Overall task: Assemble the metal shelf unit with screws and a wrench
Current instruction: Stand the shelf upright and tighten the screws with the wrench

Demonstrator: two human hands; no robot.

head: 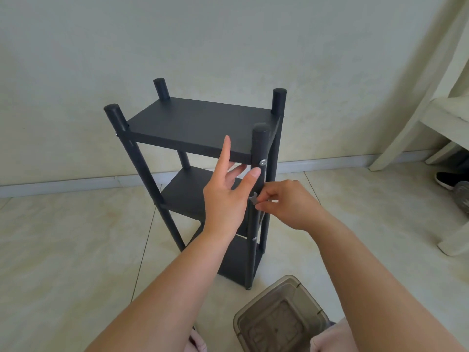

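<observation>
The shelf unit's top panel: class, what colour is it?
Matte black, like its posts; the top panel shows best in the head view.

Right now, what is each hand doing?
Left hand: open, fingers straight, thumb against the shelf post.
Right hand: pinching the small wrench.

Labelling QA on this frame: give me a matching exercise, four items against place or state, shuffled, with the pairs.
Items:
1. left hand
2. right hand
3. wrench
4. clear plastic box

Place or state:
A. on the floor, near the foot of the shelf unit
B. small, silver, pinched between fingers at the front post
C. fingers spread around the edge of the top shelf
D. pinches the tool

Pairs: 1-C, 2-D, 3-B, 4-A
</observation>
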